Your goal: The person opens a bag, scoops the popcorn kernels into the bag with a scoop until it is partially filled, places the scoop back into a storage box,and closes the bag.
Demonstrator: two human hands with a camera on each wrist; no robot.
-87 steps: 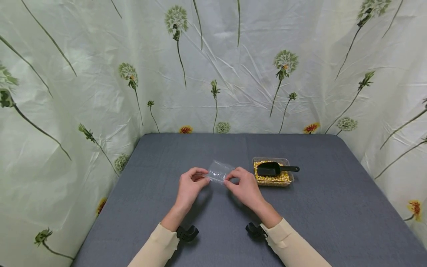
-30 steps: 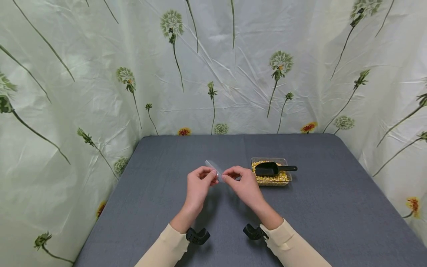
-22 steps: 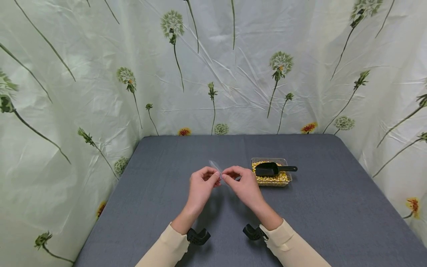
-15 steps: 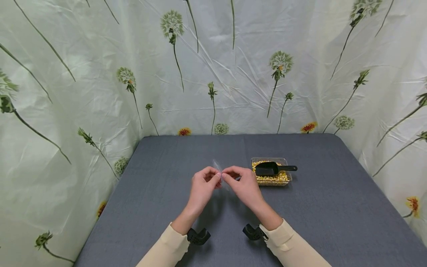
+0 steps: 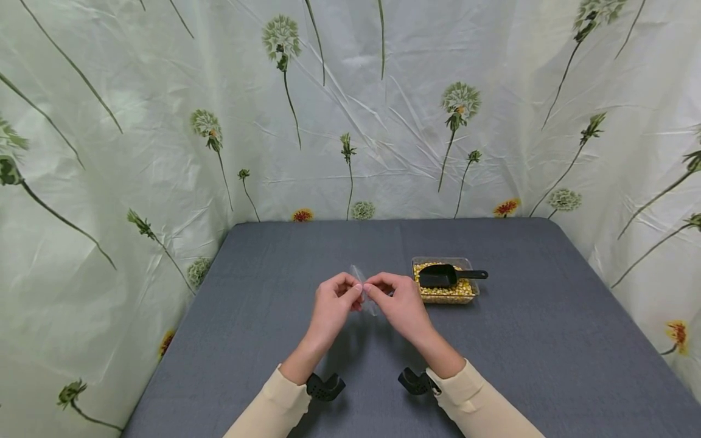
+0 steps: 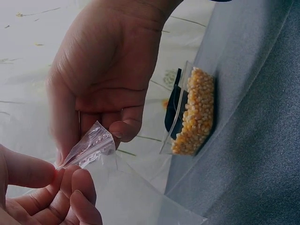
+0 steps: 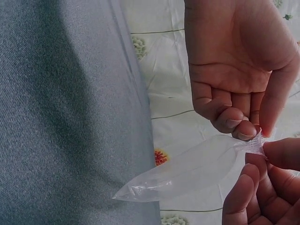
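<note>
A small clear zip bag (image 5: 370, 305) is held up over the table between two sets of fingertips. My left hand (image 5: 331, 309) pinches its top edge between thumb and curled fingers. Right beside it, my right hand (image 5: 404, 304) pinches the same edge, the thumbs nearly meeting. Ridged zip lines show near the mouth of the bag (image 6: 96, 146) in the left wrist view. Seen from the right wrist, the body of the bag (image 7: 187, 171) hangs slightly puffed, with no contents visible. Fingertips cover part of the mouth.
To the right of my right hand stands a clear plastic box (image 5: 450, 300) of yellow corn kernels (image 6: 197, 112). A black scoop (image 5: 440, 277) lies on the corn, its handle sticking out past the right rim. Grey cloth covers the table (image 5: 526, 340); a flowered curtain (image 5: 394, 140) hangs behind.
The bag was spread flat between both hands, then turned edge-on. My left hand has moved right until its fingertips came close to the right hand's. The box and scoop stayed put.
</note>
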